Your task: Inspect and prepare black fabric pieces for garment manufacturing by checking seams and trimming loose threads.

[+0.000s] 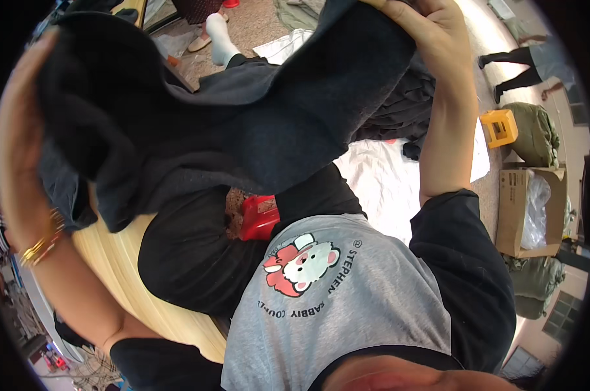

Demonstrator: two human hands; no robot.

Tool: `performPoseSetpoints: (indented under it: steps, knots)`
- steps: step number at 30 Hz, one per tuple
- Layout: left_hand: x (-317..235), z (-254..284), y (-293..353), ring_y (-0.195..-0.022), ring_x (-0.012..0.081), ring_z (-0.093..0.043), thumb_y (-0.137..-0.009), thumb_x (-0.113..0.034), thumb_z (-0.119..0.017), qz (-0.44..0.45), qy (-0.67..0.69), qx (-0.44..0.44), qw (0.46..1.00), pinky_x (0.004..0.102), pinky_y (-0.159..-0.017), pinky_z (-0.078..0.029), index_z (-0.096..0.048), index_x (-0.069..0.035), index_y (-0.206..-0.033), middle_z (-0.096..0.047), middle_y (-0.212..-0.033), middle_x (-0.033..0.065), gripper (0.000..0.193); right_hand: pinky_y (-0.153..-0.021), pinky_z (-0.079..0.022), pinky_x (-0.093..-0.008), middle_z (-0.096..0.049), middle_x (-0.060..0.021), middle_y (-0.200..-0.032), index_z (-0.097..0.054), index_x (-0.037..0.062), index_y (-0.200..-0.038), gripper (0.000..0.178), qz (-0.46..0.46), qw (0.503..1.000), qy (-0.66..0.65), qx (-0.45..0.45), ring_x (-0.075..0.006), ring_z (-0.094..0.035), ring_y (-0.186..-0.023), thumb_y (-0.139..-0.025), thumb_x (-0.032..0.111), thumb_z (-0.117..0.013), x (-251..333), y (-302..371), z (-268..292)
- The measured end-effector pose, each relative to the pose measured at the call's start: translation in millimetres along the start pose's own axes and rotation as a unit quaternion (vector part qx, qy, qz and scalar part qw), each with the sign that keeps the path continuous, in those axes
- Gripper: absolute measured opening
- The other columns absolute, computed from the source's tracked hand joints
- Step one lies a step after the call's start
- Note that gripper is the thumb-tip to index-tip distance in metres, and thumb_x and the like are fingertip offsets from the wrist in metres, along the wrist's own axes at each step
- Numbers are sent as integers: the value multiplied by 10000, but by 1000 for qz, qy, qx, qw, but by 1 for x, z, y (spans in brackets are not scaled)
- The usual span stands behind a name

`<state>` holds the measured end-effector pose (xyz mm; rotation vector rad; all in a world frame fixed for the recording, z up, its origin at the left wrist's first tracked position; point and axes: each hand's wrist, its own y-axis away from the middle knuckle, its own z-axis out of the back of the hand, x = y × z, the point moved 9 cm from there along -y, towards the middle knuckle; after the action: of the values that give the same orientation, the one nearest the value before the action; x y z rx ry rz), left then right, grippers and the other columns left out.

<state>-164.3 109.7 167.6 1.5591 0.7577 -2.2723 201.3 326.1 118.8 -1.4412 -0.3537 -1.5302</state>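
Observation:
A large dark cloth garment [223, 137] is stretched between my two raised hands and hangs in loose folds over my lap. Its exact kind cannot be made out. My right hand [431, 26] pinches the upper right edge, with the fingertips partly cut off by the top of the picture. On the far left, my left hand [28, 91] grips the other end, its fingers partly hidden by the cloth and slightly blurred. More dark fabric [405, 101] lies heaped behind the garment, on a white sheet [379, 186].
A pale wooden surface [112, 254] is at my left. A red plastic stool [259, 218] shows beyond my lap. On the right are a yellow plastic stool [499, 127], green sacks [536, 133], and a cardboard box [513, 208] holding clear plastic. Another person [529, 65] is at the far right.

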Motion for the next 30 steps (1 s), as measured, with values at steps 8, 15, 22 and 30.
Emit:
performPoseSetpoints:
  steps: [8,15,22,30]
  knots:
    - [94,-151,93,-725,-19,-514,-905,-134,-703,104,47,116,987,147,-650,-402,-672,-38,-921,-614,-801,-77,103,-693,-546,-318,-645,-71,-911,-693,69,-1013,324,267,900,237,251,-246,-664,-816,-697,3,-672,22,47,-184]
    - [100,-161,110,-788,-13,-506,-950,-148,-643,102,118,147,977,161,-705,-408,-658,-10,-983,-611,-850,-65,144,-589,-534,-283,-640,-62,-897,-714,69,-967,284,330,905,242,114,-200,-660,-709,-692,-3,-717,-2,26,-189]
    - [98,-152,110,-820,-3,-516,-970,-138,-602,48,68,147,986,173,-739,-432,-624,0,-1005,-604,-884,-53,144,-617,-525,-284,-639,-66,-891,-718,44,-948,291,317,911,243,104,-201,-655,-735,-671,-43,-736,-16,17,-197]
    - [95,-148,113,-981,60,-569,-883,-119,-718,38,-35,121,991,216,-862,-468,-583,0,-1187,-623,-1050,6,354,-639,-513,-272,-646,-72,-870,-722,33,-939,298,290,926,223,88,-201,-655,-761,-654,-51,-740,-18,4,-194]
